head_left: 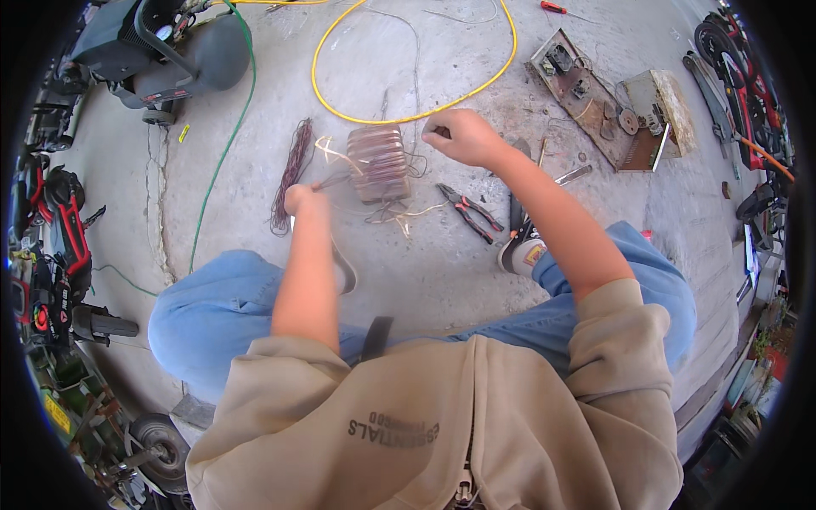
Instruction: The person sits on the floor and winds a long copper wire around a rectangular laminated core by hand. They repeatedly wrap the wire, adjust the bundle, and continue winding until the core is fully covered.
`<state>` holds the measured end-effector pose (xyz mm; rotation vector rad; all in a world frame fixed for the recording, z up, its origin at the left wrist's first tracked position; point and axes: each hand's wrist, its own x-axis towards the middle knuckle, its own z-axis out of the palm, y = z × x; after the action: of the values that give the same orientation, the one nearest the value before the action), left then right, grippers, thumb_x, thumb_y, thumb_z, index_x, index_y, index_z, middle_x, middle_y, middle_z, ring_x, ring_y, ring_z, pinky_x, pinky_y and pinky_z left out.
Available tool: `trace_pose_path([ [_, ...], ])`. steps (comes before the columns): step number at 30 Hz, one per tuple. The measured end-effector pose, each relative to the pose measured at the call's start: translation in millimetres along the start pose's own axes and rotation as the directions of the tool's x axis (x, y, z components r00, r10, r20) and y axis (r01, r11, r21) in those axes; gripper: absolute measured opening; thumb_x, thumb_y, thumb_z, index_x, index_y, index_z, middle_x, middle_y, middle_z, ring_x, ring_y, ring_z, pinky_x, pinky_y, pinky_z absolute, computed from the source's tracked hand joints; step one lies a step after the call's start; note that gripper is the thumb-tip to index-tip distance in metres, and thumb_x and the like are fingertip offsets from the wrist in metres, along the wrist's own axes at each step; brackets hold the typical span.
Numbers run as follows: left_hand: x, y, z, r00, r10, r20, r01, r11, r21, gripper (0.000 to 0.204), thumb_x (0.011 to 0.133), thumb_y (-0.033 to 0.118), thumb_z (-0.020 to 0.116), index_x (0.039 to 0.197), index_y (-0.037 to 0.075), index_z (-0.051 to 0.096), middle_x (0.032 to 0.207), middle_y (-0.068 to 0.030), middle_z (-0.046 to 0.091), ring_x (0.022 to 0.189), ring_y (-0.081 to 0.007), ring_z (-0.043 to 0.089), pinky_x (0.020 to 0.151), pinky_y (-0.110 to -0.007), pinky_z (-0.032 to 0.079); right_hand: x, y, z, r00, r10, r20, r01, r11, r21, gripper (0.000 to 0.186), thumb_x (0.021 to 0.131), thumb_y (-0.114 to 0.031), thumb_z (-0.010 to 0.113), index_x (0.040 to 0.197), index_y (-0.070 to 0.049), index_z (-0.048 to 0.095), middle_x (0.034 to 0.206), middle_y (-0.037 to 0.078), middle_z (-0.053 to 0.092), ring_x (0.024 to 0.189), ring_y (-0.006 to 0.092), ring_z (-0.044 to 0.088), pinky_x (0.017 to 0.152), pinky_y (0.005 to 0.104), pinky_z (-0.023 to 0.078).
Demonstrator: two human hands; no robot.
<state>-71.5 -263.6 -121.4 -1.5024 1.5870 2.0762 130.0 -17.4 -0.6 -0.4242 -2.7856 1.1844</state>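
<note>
A grey concrete floor (399,280) spreads under everything I can see, and on its near side a person in a tan top and blue jeans sits bent over the work, knees wide. Far to the left stands a dark air compressor (200,59) on wheels. A yellow hose (515,42) loops across the far middle. Over to the far right an opened metal casing (671,98) lies with parts exposed. Between the two arms sits the ribbed brown block (378,161), wound with dark wire, pale loose ends at its left and near sides. A dark wire bundle (293,174) lies just left of it. The left hand (306,198), blurred, pinches thin strands running toward the block. The right hand (463,138) hovers to the block's far right, fingers curled; I can't tell whether they grip anything. Nearer, right of the block, lie pliers (463,206); far right, a red-handled screwdriver (554,8).
</note>
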Motion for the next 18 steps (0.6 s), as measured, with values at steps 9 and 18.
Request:
trace_pose_path([
  [9, 17, -17, 9, 0.994, -0.105, -0.022, 0.102, 0.989, -0.107, 0.022, 0.088, 0.002, 0.045, 0.104, -0.011, 0.051, 0.100, -0.0176, 0.060, 0.080, -0.0269, 0.061, 0.064, -0.036, 0.052, -25, 48, 118, 0.758, 0.603, -0.248, -0.285, 0.648, 0.706, 0.011, 0.082, -0.005, 0.068, 0.091, 0.000, 0.067, 0.072, 0.014, 0.066, 0.060, 0.0161, 0.066, 0.053, 0.0316, 0.051],
  [18, 18, 49, -9, 0.809, 0.363, 0.463, -0.392, -0.255, 0.884, 0.023, 0.093, 0.008, 0.051, 0.099, -0.010, 0.064, 0.099, -0.0201, 0.068, 0.082, -0.0227, 0.067, 0.069, -0.033, 0.054, 18, 68, 139, 0.705, 0.696, -0.139, -0.442, 0.583, 0.682, 0.019, 0.082, -0.006, 0.067, 0.098, 0.005, 0.069, 0.079, 0.011, 0.070, 0.073, 0.0168, 0.069, 0.064, 0.0272, 0.055],
])
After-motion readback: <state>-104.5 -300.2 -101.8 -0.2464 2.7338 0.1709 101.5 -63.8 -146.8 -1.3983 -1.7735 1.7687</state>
